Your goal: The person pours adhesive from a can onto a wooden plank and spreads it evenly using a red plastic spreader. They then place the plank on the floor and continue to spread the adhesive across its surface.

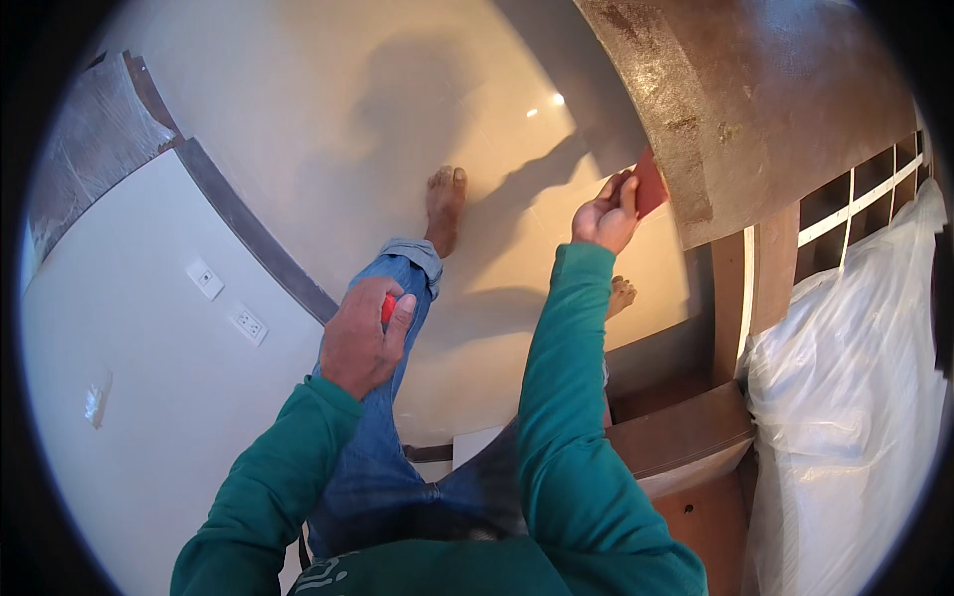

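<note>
One red pad (pixel 653 186) sits in the closed grip of the right hand (pixel 607 213), just beside the brown board's (pixel 775 99) left edge (contact is unclear). Well left of the board, the left hand (pixel 362 339) grips a red thing (pixel 389 307), mostly hidden.

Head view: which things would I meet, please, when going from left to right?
Small white wall plate, white wall socket, left hand, upper bare foot, right hand, flat red piece that it holds, translucent plastic sheet.
</note>
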Demonstrator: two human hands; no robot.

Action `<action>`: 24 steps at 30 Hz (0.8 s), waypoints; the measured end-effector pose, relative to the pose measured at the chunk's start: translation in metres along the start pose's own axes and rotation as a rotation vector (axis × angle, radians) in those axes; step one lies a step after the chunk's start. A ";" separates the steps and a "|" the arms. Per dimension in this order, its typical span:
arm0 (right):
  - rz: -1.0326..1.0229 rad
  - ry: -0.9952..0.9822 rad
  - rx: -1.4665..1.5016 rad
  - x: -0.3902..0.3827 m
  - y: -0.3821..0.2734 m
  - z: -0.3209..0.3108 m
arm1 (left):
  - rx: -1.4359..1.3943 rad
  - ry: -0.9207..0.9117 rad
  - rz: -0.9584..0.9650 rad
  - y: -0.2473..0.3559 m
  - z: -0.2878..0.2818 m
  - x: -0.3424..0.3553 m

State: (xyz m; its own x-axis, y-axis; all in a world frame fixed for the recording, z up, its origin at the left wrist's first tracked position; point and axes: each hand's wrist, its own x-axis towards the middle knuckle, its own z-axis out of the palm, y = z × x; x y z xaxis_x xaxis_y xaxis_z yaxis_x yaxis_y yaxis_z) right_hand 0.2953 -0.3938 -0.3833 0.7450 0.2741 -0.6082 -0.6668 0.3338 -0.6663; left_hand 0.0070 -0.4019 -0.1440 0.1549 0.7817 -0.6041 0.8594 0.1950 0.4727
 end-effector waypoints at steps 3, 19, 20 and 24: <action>-0.013 0.001 0.042 0.011 0.002 0.016 | 0.027 -0.037 -0.022 -0.006 -0.010 0.007; -0.578 -0.257 -1.492 0.017 -0.236 0.147 | -0.071 -0.064 -0.172 0.013 0.002 -0.008; -0.840 -0.267 -1.724 0.044 -0.254 0.152 | -0.067 -0.040 -0.124 0.013 0.007 -0.010; -1.311 -0.444 -2.064 0.136 -0.269 0.143 | -0.045 -0.004 -0.041 0.018 0.031 -0.018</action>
State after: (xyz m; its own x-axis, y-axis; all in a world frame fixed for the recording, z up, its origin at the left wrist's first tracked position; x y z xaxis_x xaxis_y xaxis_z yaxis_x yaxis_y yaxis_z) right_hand 0.5794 -0.3172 -0.2250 0.3862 0.9096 0.1531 0.9212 -0.3889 -0.0133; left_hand 0.0348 -0.4306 -0.1441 0.1222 0.7698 -0.6264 0.8425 0.2531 0.4755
